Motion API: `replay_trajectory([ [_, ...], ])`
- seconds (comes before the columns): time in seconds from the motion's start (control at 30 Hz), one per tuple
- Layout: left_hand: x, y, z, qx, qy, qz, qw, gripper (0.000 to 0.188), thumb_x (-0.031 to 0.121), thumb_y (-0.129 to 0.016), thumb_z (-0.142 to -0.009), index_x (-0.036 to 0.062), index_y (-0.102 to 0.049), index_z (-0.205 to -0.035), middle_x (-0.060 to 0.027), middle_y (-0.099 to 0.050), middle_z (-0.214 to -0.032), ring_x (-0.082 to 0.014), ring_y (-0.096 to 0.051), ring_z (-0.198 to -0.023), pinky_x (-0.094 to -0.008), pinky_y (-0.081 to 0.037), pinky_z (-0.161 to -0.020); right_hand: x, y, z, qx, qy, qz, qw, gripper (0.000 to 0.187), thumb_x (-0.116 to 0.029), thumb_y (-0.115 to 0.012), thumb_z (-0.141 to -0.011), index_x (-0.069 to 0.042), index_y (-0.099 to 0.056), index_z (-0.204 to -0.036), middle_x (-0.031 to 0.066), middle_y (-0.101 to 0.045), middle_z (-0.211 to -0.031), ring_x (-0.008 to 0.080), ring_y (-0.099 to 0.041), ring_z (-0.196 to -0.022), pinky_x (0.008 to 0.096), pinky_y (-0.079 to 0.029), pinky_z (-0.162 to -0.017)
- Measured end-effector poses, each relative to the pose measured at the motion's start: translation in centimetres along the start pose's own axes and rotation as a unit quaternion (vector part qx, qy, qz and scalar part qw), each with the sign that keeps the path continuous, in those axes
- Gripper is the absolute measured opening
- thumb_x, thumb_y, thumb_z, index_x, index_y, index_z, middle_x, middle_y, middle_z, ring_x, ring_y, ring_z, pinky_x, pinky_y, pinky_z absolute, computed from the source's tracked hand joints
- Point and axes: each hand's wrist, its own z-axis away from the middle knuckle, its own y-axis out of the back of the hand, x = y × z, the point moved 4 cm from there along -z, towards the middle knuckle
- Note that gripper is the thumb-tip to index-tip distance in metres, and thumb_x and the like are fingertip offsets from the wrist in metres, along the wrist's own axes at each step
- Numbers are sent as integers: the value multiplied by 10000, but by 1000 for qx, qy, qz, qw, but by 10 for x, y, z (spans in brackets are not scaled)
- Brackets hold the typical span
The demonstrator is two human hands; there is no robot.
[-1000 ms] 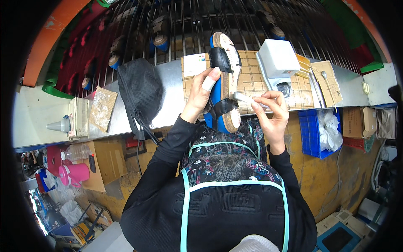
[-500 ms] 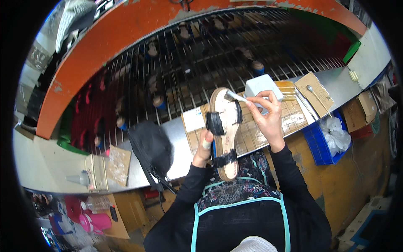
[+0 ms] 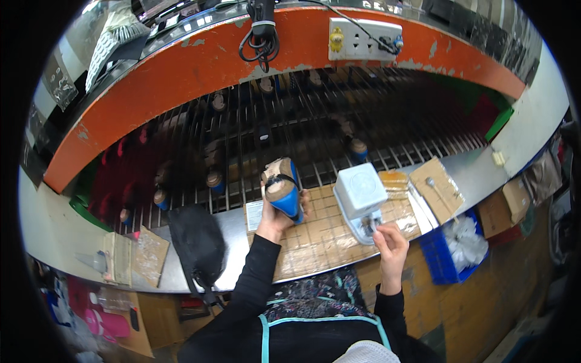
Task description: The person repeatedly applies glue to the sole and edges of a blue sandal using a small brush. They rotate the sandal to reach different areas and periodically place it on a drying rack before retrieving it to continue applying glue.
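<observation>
My left hand (image 3: pixel 275 222) is closed round a sandal (image 3: pixel 279 189) on a blue shoe last (image 3: pixel 288 206), held upright above the bench with its tan heel and a dark strap showing. Most of those fingers are behind the last. My right hand (image 3: pixel 391 243) pinches a small brush (image 3: pixel 369 224), its tip down in the shallow dish (image 3: pixel 363 235) at the foot of a white box-shaped dispenser (image 3: pixel 361 189). Little of the brush shows between fingertips and dish. Under both hands lies a taped cardboard mat (image 3: pixel 315 245).
Beyond the bench edge runs a rack of metal rods (image 3: pixel 242 145) carrying several sandals on lasts, below an orange frame (image 3: pixel 200 54). A black bag (image 3: pixel 196 242) sits at left. To the right are amber blocks (image 3: pixel 394 184), a cardboard piece with another brush (image 3: pixel 437 190), and a blue crate (image 3: pixel 445 257).
My right hand has taken the brush off the sandal's sole and down to the dispenser's dish. My left hand has moved left and turned the sandal, so its heel end now shows.
</observation>
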Motion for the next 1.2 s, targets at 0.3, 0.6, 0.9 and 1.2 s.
replay_trajectory([
  [0.3, 78, 15, -81, 186, -160, -16, 969, 1030, 920, -202, -728, 81, -448, -1272, -221, -532, -1083, -355, -545, -878, -454, -487, -683, 9, 41, -45, 42, -41, -6, 998, 283, -230, -506, -999, 25, -600, -918, -14, -468, -740, 54, -372, -604, 217, -314, -557],
  [0.6, 88, 63, -103, 206, -145, -58, 966, 1039, 941, -241, -695, 11, -504, -1075, -227, -520, -873, -256, -502, -622, -323, -440, -496, 70, -10, -223, -76, 14, 285, 955, 507, -477, -416, -1005, -37, -498, -767, 35, -465, -601, 115, -439, -551, 284, -341, -515],
  [0.9, 80, 40, -100, 229, -277, 25, 933, 1000, 868, -289, -781, 143, -269, -1470, -155, -362, -1454, -291, -460, -1231, -499, -422, -963, 200, -61, -310, -230, -1, 546, 805, 805, -594, -763, -666, 58, -600, -1109, 299, -626, -1076, 408, -598, -1060, 415, -471, -921],
  [1.2, 74, 31, -72, 259, -222, 39, 939, 944, 764, -316, -863, 158, -25, -1526, -256, -134, -1531, -507, -290, -1339, -630, -321, -1067, 156, -34, -343, -129, -15, 330, 935, 594, -442, -750, -713, 54, -651, -1024, 193, -677, -964, 275, -666, -851, 346, -503, -760],
])
